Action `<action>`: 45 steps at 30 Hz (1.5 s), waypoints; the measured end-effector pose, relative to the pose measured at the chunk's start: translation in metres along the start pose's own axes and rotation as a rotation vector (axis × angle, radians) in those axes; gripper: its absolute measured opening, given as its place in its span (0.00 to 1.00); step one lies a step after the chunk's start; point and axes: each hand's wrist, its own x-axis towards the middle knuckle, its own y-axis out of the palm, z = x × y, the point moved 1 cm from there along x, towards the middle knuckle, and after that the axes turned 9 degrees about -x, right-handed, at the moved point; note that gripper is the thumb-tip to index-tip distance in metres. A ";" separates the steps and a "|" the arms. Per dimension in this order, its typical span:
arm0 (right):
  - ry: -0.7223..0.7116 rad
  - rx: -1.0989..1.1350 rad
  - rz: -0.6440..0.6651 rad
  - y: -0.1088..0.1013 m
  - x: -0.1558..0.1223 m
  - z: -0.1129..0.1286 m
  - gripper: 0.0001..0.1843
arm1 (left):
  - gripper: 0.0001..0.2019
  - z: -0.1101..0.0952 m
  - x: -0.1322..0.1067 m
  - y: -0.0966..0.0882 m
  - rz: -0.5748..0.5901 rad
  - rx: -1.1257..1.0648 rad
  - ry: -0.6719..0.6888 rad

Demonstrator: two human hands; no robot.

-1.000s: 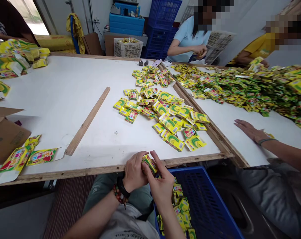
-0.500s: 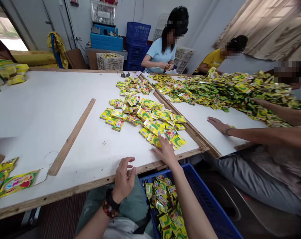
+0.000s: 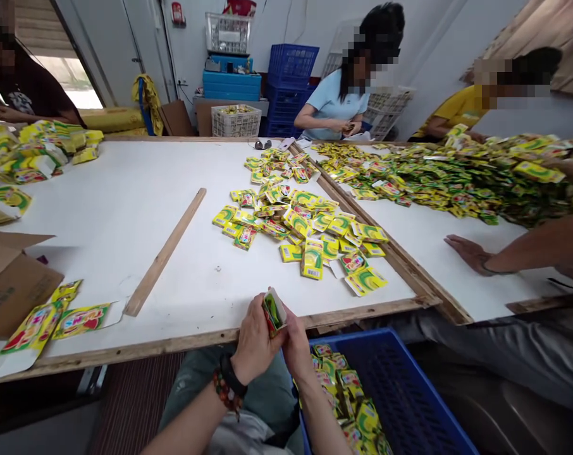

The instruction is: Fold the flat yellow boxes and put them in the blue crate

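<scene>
Yellow-green small carton (image 3: 270, 314) is pinched between both hands at the near edge of the white surface (image 3: 101, 221). Grip: left hand (image 3: 255, 335) closed round one side, right hand (image 3: 295, 341) on the other. Its facing end looks open, white flap raised, green contents showing. Risks from where I stand: over-squeeze and the thin card likely creases; tip it and contents could slide out; slacken either hand and it could drop toward the blue crate (image 3: 386, 379).
</scene>
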 end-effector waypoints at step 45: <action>0.322 0.166 0.094 0.009 -0.010 0.053 0.17 | 0.34 0.033 -0.025 0.007 -0.285 -0.135 0.336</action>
